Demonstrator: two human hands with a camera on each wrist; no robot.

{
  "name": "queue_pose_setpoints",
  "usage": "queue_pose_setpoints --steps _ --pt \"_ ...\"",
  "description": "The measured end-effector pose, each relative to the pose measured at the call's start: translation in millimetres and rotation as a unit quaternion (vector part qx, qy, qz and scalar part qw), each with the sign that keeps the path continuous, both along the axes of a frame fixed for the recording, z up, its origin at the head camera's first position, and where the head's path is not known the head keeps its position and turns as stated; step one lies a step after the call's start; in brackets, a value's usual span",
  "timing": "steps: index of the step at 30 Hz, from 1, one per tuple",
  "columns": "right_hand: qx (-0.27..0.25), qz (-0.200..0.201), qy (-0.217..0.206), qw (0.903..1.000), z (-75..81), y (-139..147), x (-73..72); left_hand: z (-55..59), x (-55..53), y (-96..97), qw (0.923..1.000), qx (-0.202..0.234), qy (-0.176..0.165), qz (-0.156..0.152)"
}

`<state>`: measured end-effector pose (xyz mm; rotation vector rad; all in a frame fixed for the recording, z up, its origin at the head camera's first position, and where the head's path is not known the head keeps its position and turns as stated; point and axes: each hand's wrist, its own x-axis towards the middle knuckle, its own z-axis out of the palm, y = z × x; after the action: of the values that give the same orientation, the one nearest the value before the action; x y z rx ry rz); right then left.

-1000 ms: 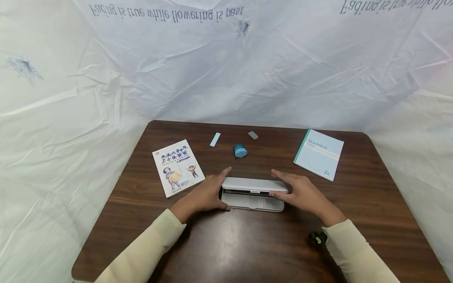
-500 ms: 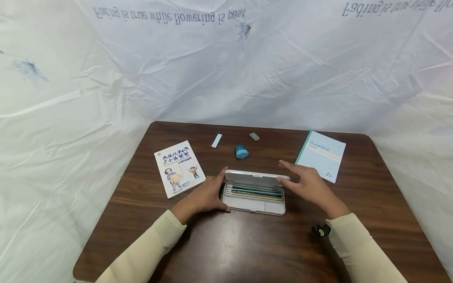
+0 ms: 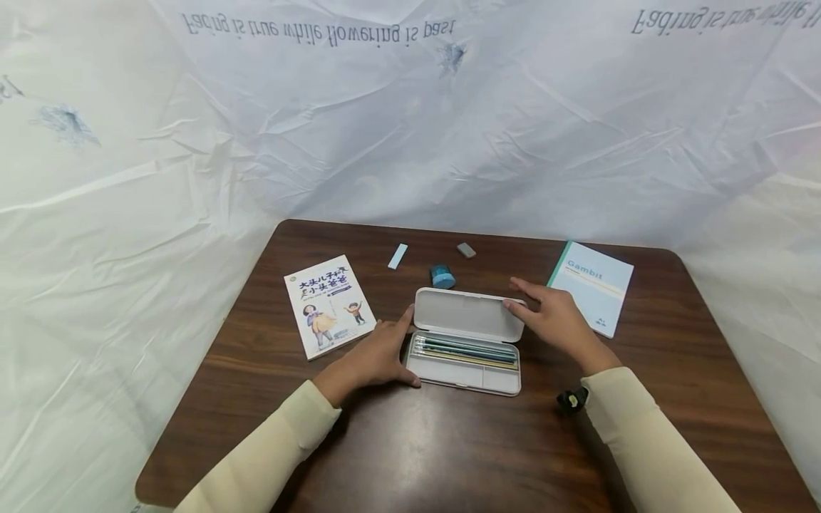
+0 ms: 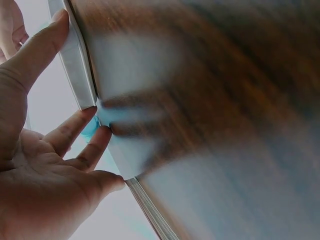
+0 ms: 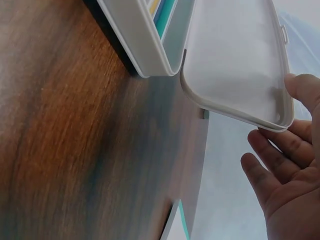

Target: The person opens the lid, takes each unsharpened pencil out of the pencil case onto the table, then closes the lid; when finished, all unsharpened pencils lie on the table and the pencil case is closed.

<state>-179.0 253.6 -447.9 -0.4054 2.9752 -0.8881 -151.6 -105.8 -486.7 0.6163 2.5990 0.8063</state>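
A white pencil case [image 3: 462, 379] stands on the table with its lid [image 3: 468, 313] raised and tilted back. Several pencils [image 3: 465, 349] lie in its rear compartment, and the front compartments show bare. My left hand [image 3: 378, 353] holds the case's left end, thumb at the front corner and fingers along the side and back. In the left wrist view the thumb [image 4: 52, 37] touches the case's edge. My right hand [image 3: 554, 320] pinches the lid's right corner; in the right wrist view the thumb [image 5: 300, 87] is on its rim with fingers [image 5: 280, 155] behind it.
A picture book [image 3: 330, 306] lies left of the case, close to the left hand. Behind the case are a blue pencil sharpener [image 3: 442, 276], a grey eraser [image 3: 466, 250] and a pale blue strip [image 3: 398, 256]. A light blue notebook [image 3: 596, 281] lies behind the right hand.
The lid has swung from nearly closed to upright and tilted back, and the pencils have come into view. My right hand has moved up and away with it; the left hand keeps its place.
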Motion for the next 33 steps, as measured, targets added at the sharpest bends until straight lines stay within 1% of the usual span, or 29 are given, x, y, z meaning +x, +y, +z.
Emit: queue_pose_setpoints --steps 6,11,15,20,25,29,31,33 --pt "-0.008 -0.008 -0.007 0.9999 -0.2 1 1.8 -0.4 0.5 1.2 0.9998 -0.004 0.014 -0.01" --pt "-0.023 -0.001 -0.003 0.9997 0.5 -1 7.0 1.0 1.1 -0.4 0.9994 -0.008 0.031 -0.016" --pt "-0.024 0.008 -0.006 0.9997 -1.2 -4 11.5 -0.5 3.3 -2.1 0.9986 -0.036 0.031 -0.025" --pt "-0.024 0.011 -0.004 0.9996 -3.0 -7 15.7 -2.7 5.5 -2.9 0.997 -0.051 0.043 -0.041" --pt "-0.027 0.009 0.009 0.9996 -1.5 -7 17.0 -1.5 6.0 -2.3 0.995 -0.059 0.061 -0.053" --pt "-0.03 0.01 0.023 0.9992 2.9 -8 21.3 -0.1 6.1 -1.3 0.9935 -0.072 0.071 -0.053" --pt "-0.028 0.012 0.043 0.9986 5.7 -9 26.9 0.9 6.2 -0.8 0.993 -0.077 0.073 -0.053" --pt "-0.028 0.017 0.084 0.9959 8.1 -9 34.8 1.6 6.4 -0.4 0.9928 -0.079 0.074 -0.053"
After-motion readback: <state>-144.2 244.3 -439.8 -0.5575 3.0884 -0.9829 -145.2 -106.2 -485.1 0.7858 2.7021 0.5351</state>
